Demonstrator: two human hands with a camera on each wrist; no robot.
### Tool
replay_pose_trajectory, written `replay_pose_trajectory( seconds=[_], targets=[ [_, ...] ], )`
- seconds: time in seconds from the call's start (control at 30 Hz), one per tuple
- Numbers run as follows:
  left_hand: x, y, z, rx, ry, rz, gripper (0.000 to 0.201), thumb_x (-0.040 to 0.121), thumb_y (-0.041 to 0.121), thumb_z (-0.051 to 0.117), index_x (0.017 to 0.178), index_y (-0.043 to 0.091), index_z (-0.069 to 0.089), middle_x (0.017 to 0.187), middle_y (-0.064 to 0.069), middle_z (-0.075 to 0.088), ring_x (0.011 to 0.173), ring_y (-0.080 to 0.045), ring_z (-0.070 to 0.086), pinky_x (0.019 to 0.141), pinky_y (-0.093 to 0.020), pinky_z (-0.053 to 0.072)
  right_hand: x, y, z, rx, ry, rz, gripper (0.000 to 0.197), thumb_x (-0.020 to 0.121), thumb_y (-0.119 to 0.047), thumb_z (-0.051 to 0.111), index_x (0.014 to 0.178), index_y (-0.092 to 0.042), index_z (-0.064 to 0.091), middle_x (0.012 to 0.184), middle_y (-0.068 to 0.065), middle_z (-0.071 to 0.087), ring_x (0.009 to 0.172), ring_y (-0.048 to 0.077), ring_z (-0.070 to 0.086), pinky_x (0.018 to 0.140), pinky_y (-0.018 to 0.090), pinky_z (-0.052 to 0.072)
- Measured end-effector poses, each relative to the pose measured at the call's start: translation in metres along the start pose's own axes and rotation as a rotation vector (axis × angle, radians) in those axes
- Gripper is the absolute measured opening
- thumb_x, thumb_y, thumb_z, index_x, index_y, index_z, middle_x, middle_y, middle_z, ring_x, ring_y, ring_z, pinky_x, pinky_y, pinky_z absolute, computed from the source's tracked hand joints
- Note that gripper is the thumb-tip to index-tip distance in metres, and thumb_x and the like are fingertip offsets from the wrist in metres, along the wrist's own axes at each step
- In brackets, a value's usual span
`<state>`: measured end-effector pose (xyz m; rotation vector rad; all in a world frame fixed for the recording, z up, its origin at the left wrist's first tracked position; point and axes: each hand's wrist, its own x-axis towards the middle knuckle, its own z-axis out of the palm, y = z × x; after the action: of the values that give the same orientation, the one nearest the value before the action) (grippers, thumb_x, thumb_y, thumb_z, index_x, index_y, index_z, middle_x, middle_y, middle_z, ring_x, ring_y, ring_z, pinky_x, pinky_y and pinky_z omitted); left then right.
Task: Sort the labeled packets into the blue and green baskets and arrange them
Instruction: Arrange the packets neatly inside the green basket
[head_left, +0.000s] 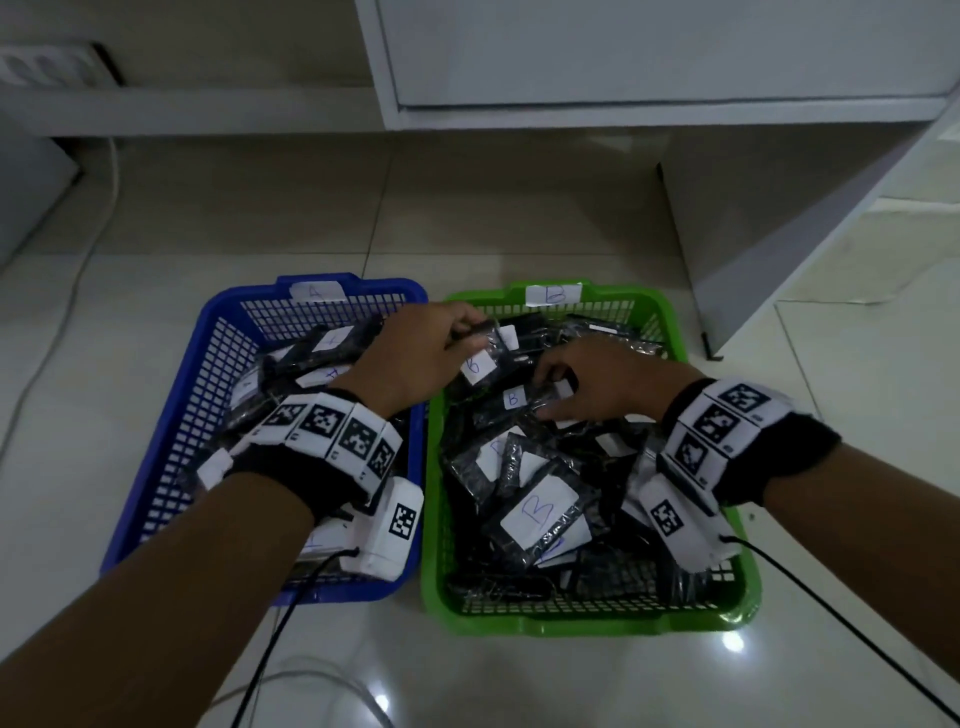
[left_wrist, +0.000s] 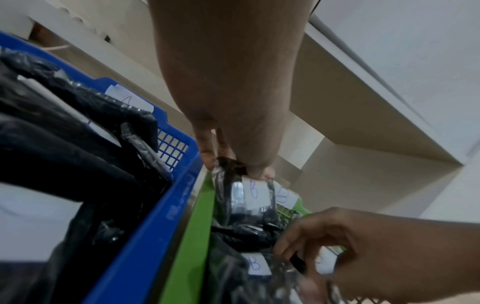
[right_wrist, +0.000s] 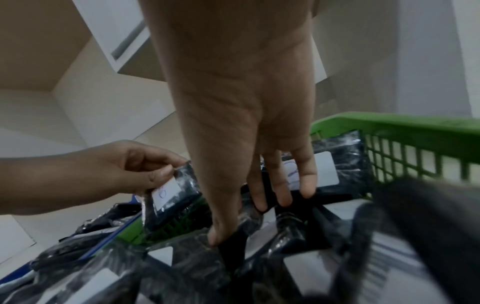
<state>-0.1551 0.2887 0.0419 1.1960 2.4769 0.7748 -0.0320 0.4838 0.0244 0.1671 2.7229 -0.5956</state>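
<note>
The left hand (head_left: 415, 358) pinches a B packet (left_wrist: 241, 195) by its top edge over the green basket (head_left: 660, 312), the right hand (head_left: 597, 384) grips another packet (head_left: 558, 389) in the pile, and either slippery wrapper may slide out and fall untidy.

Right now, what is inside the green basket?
The green basket holds black packets labelled B, piled loosely; both hands reach into it. Lower packets and the basket floor are covered.
</note>
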Motion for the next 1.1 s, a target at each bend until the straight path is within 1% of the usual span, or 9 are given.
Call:
replay_pose_trajectory(
  seconds=[0.13,0.23,0.3,0.43,0.57,0.73,0.87,1.0,1.1],
  targets=[
    [-0.003,0.002,0.000,-0.071,0.051,-0.056,0.025,0.099,0.032,0.059,0.122,0.021,0.058,0.104,0.001,0.071,0.087,-0.010,0.066,0.073,-0.023,0.050,0.005,-0.005,0.009,0.068,0.077,0.062,0.037,0.084,-0.042,0.071,0.106,-0.014,0.068,0.106,0.007,0.068,0.099,0.023,0.063,0.083,0.029,0.049],
    [-0.004,0.001,0.000,-0.114,0.100,-0.112,0.025,0.100,0.035,0.056,0.121,0.022,0.056,0.098,0.003,0.070,0.085,-0.010,0.067,0.067,-0.020,0.048,0.011,-0.014,0.012,-0.006,0.038,0.130,0.046,0.090,-0.044,0.062,0.122,-0.011,0.062,0.119,0.011,0.064,0.113,0.030,0.057,0.095,0.033,0.043],
    [-0.004,0.000,-0.001,-0.159,0.113,-0.146,0.024,0.100,0.038,0.055,0.119,0.023,0.056,0.096,0.004,0.070,0.083,-0.008,0.067,0.065,-0.020,0.046,0.013,-0.016,0.016,-0.069,0.029,0.125,0.042,0.092,-0.042,0.059,0.119,-0.011,0.063,0.121,0.013,0.063,0.115,0.032,0.055,0.097,0.034,0.040],
    [-0.005,-0.003,-0.006,-0.246,0.156,-0.178,0.022,0.099,0.038,0.055,0.116,0.024,0.056,0.097,0.001,0.072,0.084,-0.011,0.069,0.075,-0.033,0.056,0.011,-0.015,0.027,-0.051,0.082,0.125,0.043,0.089,-0.031,0.065,0.120,-0.007,0.049,0.122,0.019,0.051,0.117,0.034,0.048,0.094,0.043,0.046],
    [-0.007,-0.006,-0.014,-0.291,0.171,-0.195,0.022,0.099,0.037,0.057,0.117,0.025,0.056,0.099,0.000,0.073,0.089,-0.014,0.070,0.080,-0.045,0.059,0.013,-0.014,0.029,-0.014,0.215,0.111,0.036,0.086,-0.015,0.068,0.112,-0.003,0.045,0.113,0.020,0.057,0.108,0.035,0.056,0.085,0.047,0.051],
    [-0.012,-0.009,-0.016,-0.279,0.171,-0.191,0.020,0.100,0.032,0.055,0.117,0.022,0.057,0.098,0.000,0.074,0.088,-0.014,0.071,0.081,-0.045,0.059,0.024,-0.021,0.030,0.119,0.241,0.140,0.024,0.087,-0.011,0.064,0.106,0.002,0.057,0.104,0.020,0.064,0.096,0.035,0.061,0.074,0.032,0.047],
    [-0.015,-0.010,-0.016,-0.253,0.155,-0.204,0.023,0.100,0.030,0.056,0.120,0.019,0.057,0.097,-0.002,0.074,0.089,-0.015,0.070,0.084,-0.043,0.057,0.025,-0.024,0.026,0.026,0.264,0.110,0.018,0.081,-0.012,0.070,0.099,-0.009,0.072,0.097,0.011,0.072,0.091,0.027,0.067,0.081,0.031,0.053],
    [-0.020,-0.007,-0.018,-0.220,0.137,-0.183,0.025,0.099,0.030,0.058,0.122,0.021,0.059,0.098,0.004,0.071,0.090,-0.011,0.067,0.080,-0.026,0.054,0.022,-0.027,0.014,-0.172,0.208,0.089,0.015,0.079,-0.022,0.076,0.089,-0.012,0.073,0.090,0.008,0.068,0.086,0.027,0.067,0.074,0.031,0.054],
    [-0.022,-0.005,-0.021,-0.226,0.153,-0.181,0.024,0.099,0.029,0.059,0.123,0.024,0.061,0.101,0.007,0.068,0.091,-0.007,0.065,0.081,-0.021,0.051,0.014,-0.027,0.010,0.025,0.151,-0.050,0.019,0.083,-0.032,0.073,0.095,-0.018,0.076,0.095,-0.001,0.072,0.087,0.014,0.067,0.079,0.028,0.053]
  ],
)
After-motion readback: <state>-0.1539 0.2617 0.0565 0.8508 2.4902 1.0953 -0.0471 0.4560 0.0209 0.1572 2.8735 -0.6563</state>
